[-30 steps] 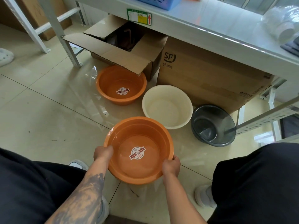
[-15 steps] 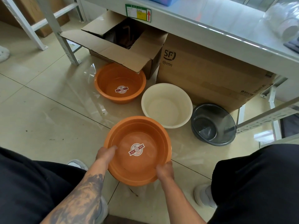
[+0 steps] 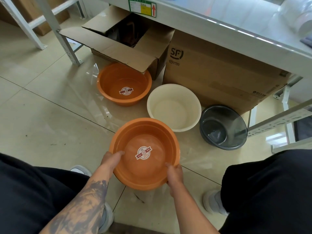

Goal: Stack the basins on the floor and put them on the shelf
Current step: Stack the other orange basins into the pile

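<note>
Moved: near orange basin (image 3: pixel 148 173) now tilts toward the person.
Left hand (image 3: pixel 111 159): fingers curled over its near-left rim, gripping.
Right hand (image 3: pixel 174 173): clasps its near-right rim.
Far orange basin (image 3: pixel 116 81): on floor by open box (image 3: pixel 108 46).
White basin (image 3: pixel 173 107): beside grey basin (image 3: pixel 222 127).

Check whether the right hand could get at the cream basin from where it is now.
Probably yes, once freed. The right hand grips the near orange basin, as does the left hand. The cream basin sits just beyond, open side up, with nothing between or over it.
</note>
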